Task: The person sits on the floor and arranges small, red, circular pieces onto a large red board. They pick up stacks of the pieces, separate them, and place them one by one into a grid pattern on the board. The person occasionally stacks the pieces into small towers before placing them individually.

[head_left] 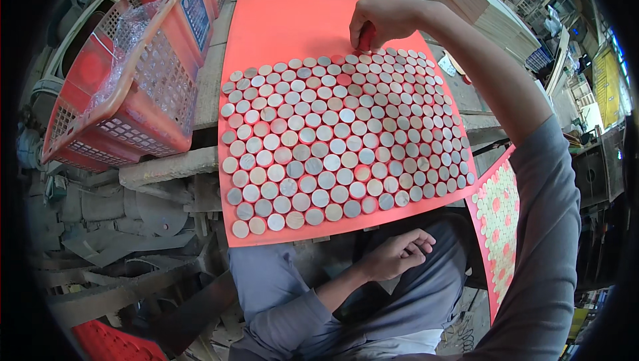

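A coral-red sheet [293, 21] lies in front of me, its near part covered by closely packed round discs [319, 151] in pale grey and beige. My right hand [385, 20] reaches over to the far edge of the disc rows. Its fingers are closed around a small dark-red object [367, 36], mostly hidden by the hand, so its kind is unclear. The object's lower end meets the sheet beside the last row. Over my lap, below the sheet's near edge, my left hand [398, 255] rests with fingers loosely bent and apart, holding nothing.
An orange plastic crate [156, 81] with clear wrap inside stands left of the sheet. At the far right is a stack of pale boards [476, 11]. Another red sheet with yellowish discs [498, 221] sits low on my right. Wooden beams [166, 168] support the work.
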